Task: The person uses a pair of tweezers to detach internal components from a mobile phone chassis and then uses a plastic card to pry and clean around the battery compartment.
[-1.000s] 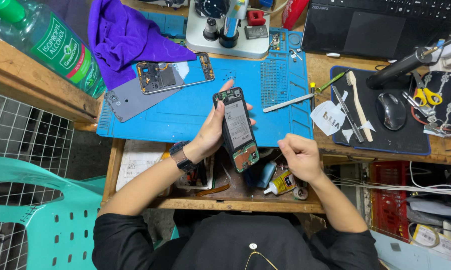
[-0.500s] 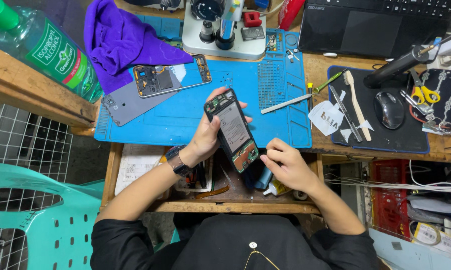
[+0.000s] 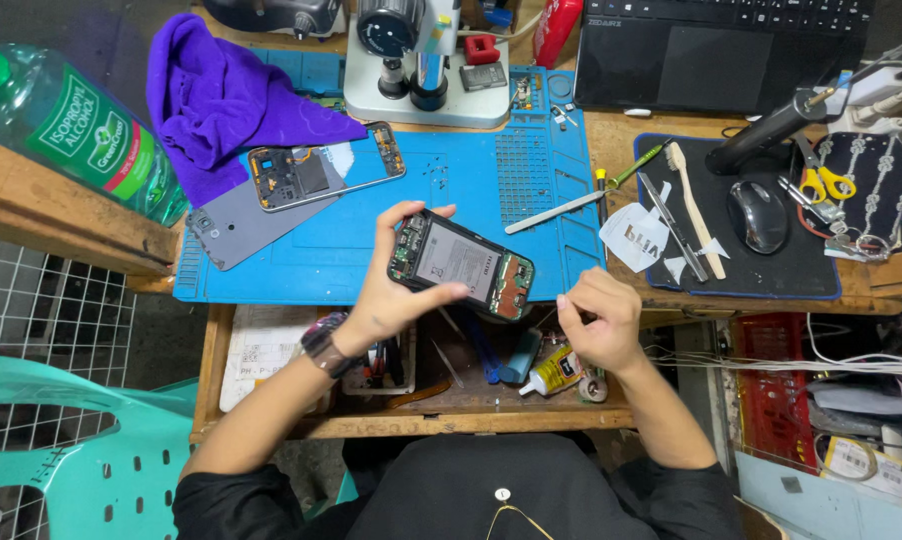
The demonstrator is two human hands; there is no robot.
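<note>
My left hand (image 3: 386, 290) grips an opened phone (image 3: 461, 265) with its back cover off, battery and circuit boards showing, held nearly level above the front edge of the blue work mat (image 3: 451, 200). My right hand (image 3: 596, 320) is curled into a loose fist just right of the phone, over the open drawer; whether it pinches a small part I cannot tell. A second phone frame (image 3: 326, 175) and a grey back cover (image 3: 236, 230) lie on the mat's left side.
A microscope (image 3: 421, 60) stands at the mat's back, a purple cloth (image 3: 231, 100) and green bottle (image 3: 81, 130) to the left. Right: laptop (image 3: 721, 50), black pad with mouse (image 3: 758, 215), toothbrush, tweezers, scissors. The drawer (image 3: 471, 370) holds a glue tube and small tools.
The phone has turned from upright to nearly level in my left hand. My right hand has come away from the phone's lower end and sits to its right.
</note>
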